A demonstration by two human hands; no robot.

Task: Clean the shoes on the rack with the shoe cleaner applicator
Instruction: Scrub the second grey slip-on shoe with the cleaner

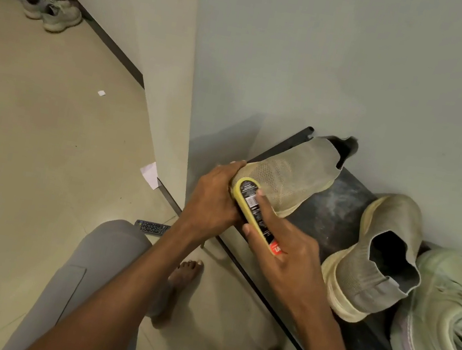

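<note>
At frame centre, the left hand (213,199) grips the toe of the knit shoe (290,175) on the rack (336,214) while the right hand (286,254) grips the applicator (254,209); keep the pad flat, pressure even, strokes short along the toe.

the shoe (290,175) is matt knitted mesh cloth with a smooth rubbery sole. the applicator (257,212) looks like glossy plastic under a printed label. the rack (337,211) is dark, dusty and scuffed. the floor (30,141) is smooth tile.
</note>
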